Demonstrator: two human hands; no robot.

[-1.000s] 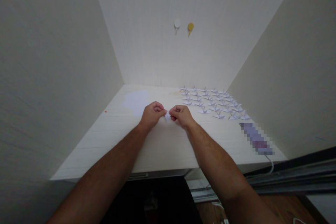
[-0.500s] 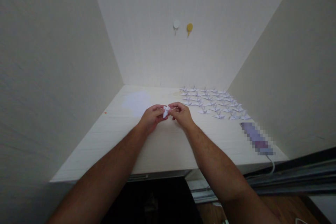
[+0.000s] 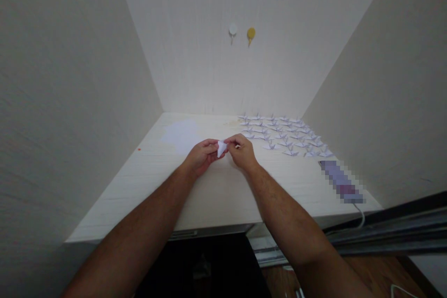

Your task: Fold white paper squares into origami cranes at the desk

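Observation:
My left hand (image 3: 201, 156) and my right hand (image 3: 243, 152) meet over the middle of a pale wooden desk (image 3: 216, 191). Both pinch a small folded piece of white paper (image 3: 221, 147) between fingertips, held just above the desk. The fingers of each hand are curled closed on the paper. Behind and to the right lie several small folded paper cranes (image 3: 282, 135) in rows.
A loose stack of pale paper sheets (image 3: 181, 132) lies at the back left. A blurred-out flat device (image 3: 341, 181) with a white cable rests near the right front edge. Walls close the desk on three sides; two round hooks (image 3: 241, 33) hang on the back wall.
The hands have lifted and turned the folded paper slightly, the piece now standing more upright between the fingertips. The view has shifted a little.

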